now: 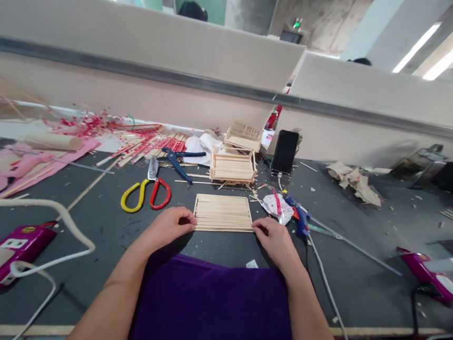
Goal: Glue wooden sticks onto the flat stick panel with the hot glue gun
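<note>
A flat panel of wooden sticks lies on the dark table just beyond me. My left hand rests at its near left corner, fingers curled and pinching the nearest stick's end. My right hand rests at the near right corner, fingers curled on the same edge. Behind the panel stands a small stick-built box frame with a second stick piece stacked behind it.
Red-and-yellow-handled scissors and blue cutters lie left of centre. A blue glue gun with cord lies right. A phone leans on the partition. Pink power strips sit at both sides. Loose sticks and red wrappers lie behind.
</note>
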Tool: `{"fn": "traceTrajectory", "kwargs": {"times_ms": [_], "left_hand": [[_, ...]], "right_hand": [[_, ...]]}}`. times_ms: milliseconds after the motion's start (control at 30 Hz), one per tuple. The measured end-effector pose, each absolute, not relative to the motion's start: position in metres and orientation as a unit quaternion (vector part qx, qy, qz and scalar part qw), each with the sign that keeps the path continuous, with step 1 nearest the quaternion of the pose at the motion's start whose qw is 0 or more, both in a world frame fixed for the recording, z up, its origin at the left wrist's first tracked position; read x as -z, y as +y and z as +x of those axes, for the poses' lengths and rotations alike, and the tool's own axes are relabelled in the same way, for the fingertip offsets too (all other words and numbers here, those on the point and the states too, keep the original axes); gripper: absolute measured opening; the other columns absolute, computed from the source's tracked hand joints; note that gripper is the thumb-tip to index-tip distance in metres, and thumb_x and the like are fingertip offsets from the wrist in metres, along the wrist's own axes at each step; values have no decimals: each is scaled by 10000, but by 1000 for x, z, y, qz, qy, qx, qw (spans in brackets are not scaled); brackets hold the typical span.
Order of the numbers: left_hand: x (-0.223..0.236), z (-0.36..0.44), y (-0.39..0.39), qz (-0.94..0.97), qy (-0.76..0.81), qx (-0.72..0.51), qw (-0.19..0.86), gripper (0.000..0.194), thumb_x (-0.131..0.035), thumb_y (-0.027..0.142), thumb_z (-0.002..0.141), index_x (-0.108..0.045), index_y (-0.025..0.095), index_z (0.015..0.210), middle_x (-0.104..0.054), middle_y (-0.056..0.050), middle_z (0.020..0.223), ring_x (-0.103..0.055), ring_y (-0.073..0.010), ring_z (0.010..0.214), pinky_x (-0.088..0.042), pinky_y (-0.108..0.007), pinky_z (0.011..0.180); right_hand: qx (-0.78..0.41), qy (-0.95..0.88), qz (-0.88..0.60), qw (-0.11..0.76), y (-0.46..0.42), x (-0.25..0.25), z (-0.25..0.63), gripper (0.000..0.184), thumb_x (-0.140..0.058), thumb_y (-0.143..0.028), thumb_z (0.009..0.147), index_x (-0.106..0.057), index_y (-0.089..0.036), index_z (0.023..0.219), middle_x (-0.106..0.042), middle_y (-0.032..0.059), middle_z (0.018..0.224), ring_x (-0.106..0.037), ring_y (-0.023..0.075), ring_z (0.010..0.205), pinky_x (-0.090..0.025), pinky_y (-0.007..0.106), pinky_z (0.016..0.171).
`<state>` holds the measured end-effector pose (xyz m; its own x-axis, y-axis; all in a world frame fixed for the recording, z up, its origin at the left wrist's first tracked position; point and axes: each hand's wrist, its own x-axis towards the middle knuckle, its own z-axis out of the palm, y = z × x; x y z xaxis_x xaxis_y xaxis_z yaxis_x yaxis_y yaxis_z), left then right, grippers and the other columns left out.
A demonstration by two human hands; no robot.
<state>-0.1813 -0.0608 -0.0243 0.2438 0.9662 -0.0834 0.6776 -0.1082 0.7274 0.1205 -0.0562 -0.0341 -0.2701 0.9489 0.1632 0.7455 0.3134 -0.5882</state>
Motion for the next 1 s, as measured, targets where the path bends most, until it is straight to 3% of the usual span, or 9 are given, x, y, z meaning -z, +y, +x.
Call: {"fn": "traceTrajectory", "kwargs": {"times_ms": [1000], "left_hand": [[28,-188,-60,686,575,-227,384,161,-585,259,681,-654,165,792,-641,-16,733,-575,-171,670,-445,-279,632]], "right_hand": [[-198,-783,-525,269,-54,43,123,145,-501,-132,829,-631,-196,829,-627,27,818,-590,171,792,-425,275,729]]}}
